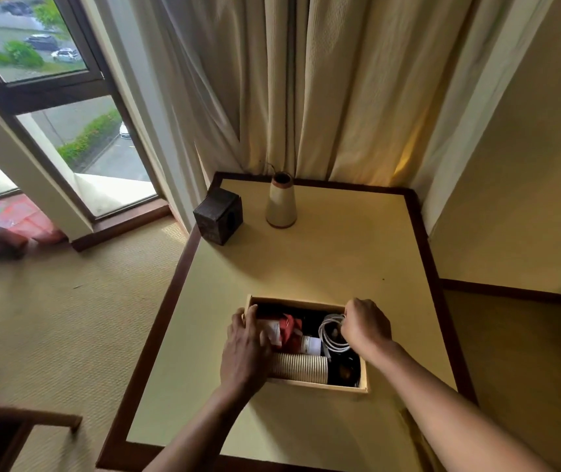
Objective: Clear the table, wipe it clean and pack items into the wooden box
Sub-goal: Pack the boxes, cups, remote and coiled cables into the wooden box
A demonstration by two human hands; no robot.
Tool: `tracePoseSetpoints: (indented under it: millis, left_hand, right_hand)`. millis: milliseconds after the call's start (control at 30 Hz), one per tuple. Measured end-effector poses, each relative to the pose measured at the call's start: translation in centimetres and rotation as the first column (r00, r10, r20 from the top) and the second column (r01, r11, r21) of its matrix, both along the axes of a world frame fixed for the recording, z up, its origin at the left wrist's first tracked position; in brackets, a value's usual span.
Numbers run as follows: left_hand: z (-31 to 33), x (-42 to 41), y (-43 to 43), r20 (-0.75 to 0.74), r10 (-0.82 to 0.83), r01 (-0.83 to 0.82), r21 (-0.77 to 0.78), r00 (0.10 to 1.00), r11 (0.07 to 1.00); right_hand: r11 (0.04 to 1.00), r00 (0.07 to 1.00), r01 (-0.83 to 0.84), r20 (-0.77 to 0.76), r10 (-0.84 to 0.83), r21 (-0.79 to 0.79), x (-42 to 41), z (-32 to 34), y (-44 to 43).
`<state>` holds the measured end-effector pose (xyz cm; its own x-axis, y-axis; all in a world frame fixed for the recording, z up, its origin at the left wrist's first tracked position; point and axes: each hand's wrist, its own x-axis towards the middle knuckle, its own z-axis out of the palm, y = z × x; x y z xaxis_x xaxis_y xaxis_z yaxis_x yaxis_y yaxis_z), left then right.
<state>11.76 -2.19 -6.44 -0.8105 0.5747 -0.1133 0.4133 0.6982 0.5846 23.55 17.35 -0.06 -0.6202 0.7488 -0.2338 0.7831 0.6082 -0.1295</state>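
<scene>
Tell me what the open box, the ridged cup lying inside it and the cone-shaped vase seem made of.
Shallow pale wooden box: bare light wood, matt, with thin plank-like walls. Ridged cream cup: probably corrugated paper, matt, given its fine parallel ribs. Cone-shaped cream vase: likely ceramic, matt with a brown rim and foot, though the look leaves that open.

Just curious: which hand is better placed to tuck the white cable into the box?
Probably the right hand: its curled fingers grip the white cable at the wooden box's right end. The left hand rests at the opposite end, beside the ribbed cup.
</scene>
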Motion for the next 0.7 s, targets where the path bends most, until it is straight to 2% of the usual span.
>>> tracePoseSetpoints:
  millis: [200,300,433,500,533,567,633,700]
  left_hand:
    - [0.4,0.0,-0.3,0.002,-0.022,0.022,0.025,1.0,0.999]
    - [0.3,-0.2,-0.3,0.026,-0.024,0.022,0.091,0.999,0.996]
    - [0.1,-1.3,-0.9,0.159,0.021,-0.056,0.222,0.987,0.973]
    - [-0.5,-2.3,-1.8,0.288,0.037,-0.121,0.281,0.957,0.952]
    - [-0.8,-2.6,-2.3,0.381,0.032,-0.162,0.313,0.924,0.936]
    - [-1.1,-2.9,-2.7,0.48,0.006,-0.192,0.34,0.877,0.921]
    - [-1.7,-3.0,-3.3,0.606,-0.059,-0.229,0.388,0.793,0.893]
    - [-2.1,-2.9,-3.4,0.65,-0.127,-0.228,0.433,0.749,0.872]
  right_hand:
    - [0.978,0.983,-0.129,-0.104,0.148,0.166,1.7,-3.4,-0.4]
    - [0.987,0.939,-0.083,-0.32,0.124,0.14,3.0,-4.3,-0.6]
    - [0.998,0.784,0.056,-0.62,-0.03,0.022,5.1,-3.8,-1.6]
    - [0.979,0.712,0.151,-0.672,-0.203,-0.135,5.9,-4.2,-2.4]
    - [0.944,0.674,0.193,-0.664,-0.325,-0.266,6.4,-4.9,-2.6]
    - [0.883,0.645,0.215,-0.619,-0.449,-0.417,6.7,-5.4,-3.0]
    - [0.695,0.515,0.14,-0.547,-0.66,-0.705,6.7,-6.2,-3.7]
    - [0.552,0.386,0.036,-0.498,-0.776,-0.833,6.4,-5.8,-4.3]
